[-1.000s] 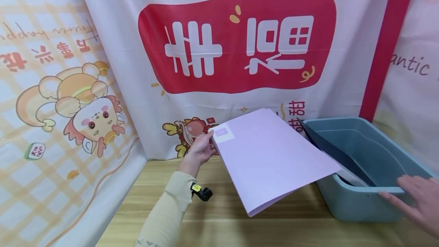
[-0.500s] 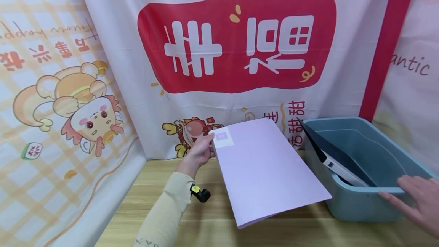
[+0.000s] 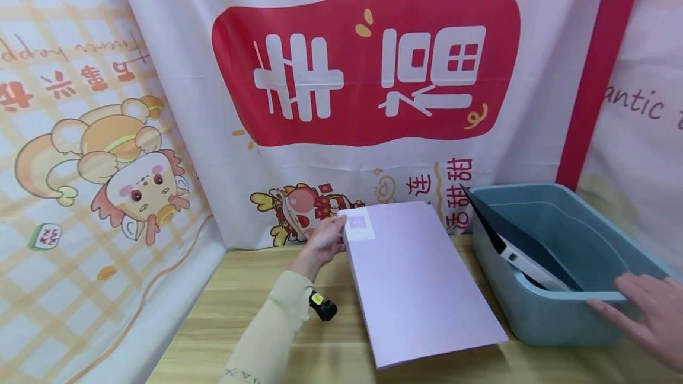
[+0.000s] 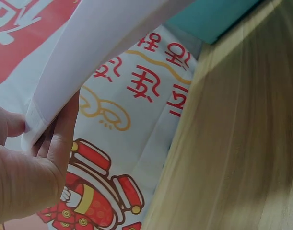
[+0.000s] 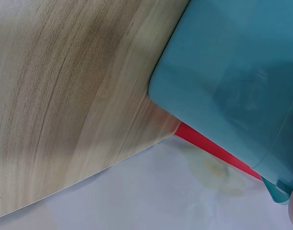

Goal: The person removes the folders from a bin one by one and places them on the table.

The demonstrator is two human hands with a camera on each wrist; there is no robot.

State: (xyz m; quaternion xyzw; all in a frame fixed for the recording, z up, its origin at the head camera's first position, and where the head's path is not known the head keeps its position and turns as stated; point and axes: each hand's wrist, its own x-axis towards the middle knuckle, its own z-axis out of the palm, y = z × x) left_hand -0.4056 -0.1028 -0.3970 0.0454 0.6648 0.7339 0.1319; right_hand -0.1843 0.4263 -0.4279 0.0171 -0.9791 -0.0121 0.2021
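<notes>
My left hand [image 3: 322, 243] pinches a pale lilac file folder [image 3: 416, 283] at its far left corner, beside a white label with a lilac square. In the left wrist view, the thumb lies on one face of the folder [image 4: 96, 48] and the fingers on the other. Tilted slightly, the folder spreads close over the wooden table. My right hand [image 3: 648, 313] grips the near rim of a blue-grey plastic bin [image 3: 560, 322], its thumb along the outer wall. Only a sliver of that hand shows in the right wrist view, beside the bin [image 5: 223, 76].
Inside the bin, a dark folder-like item [image 3: 525, 245] with a white spine [image 3: 533, 265] leans over the left rim. The wooden table [image 3: 256, 289] meets printed cloth hangings [image 3: 368, 70] at the back and sides. A small black camera [image 3: 324, 307] sits on the left wrist.
The lilac folder has come down and away from the bin's left rim, flattening toward the table, and more of the white spine shows. The right hand has stayed on the rim.
</notes>
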